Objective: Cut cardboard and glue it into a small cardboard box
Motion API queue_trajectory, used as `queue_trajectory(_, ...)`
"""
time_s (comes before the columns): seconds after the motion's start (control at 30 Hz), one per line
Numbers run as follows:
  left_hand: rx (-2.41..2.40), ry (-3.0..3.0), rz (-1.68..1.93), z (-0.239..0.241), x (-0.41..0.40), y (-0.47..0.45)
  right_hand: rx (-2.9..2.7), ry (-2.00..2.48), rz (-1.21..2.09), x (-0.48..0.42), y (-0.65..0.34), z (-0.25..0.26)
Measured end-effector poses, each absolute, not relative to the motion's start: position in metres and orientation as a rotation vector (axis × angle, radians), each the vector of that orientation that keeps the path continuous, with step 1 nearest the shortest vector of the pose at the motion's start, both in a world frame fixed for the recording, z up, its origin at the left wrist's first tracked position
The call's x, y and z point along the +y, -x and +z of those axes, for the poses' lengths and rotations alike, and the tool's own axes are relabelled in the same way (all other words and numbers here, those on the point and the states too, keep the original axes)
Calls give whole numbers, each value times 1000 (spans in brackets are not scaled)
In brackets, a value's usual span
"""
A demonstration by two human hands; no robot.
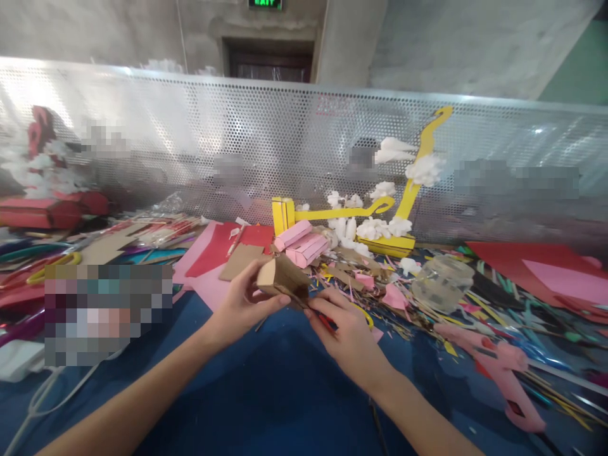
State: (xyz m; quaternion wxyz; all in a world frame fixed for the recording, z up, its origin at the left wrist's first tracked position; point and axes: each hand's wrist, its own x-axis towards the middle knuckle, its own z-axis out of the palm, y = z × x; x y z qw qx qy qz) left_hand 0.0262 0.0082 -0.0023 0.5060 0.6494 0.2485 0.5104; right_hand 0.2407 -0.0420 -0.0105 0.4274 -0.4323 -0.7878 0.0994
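In front of me my left hand [247, 297] grips a small brown cardboard box [282, 277], thumb along its lower edge and fingers behind it. My right hand [346, 335] is closed at the box's right end, around what look like scissors [327, 322] with red and yellow handles. Their blades are mostly hidden by the box and my fingers. Just beyond the box lie two pink paper-covered blocks [308, 248], with a flat cardboard piece [242, 261] to their left.
Yellow cardboard shapes with white fluffy clumps [425, 170] stand against a perforated metal partition [266, 139]. Paper scraps [361, 278] and a clear tape roll [441, 282] lie to the right. A pink glue gun [503, 367] rests nearer, with red sheets [513, 259] behind.
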Motion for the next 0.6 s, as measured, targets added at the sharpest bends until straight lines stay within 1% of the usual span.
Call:
queue_trajectory(0.1,663,-1640,1246,3,2,-25,-1885,1123,250,-44,-241,-10)
queue_trajectory(0.23,682,-1676,1175,6,-6,-26,-1762,1121,253,-49,-239,-4)
queue_trajectory(0.4,581,-1374,1170,2,-1,-27,-1516,1084,297,-48,-242,0)
queue_trajectory(0.47,559,-1177,1110,3,2,-26,-1374,1074,384,-43,-247,-2)
queue_trajectory(0.6,582,-907,896,12,1,-24,-1186,1007,665,-31,-252,-8)
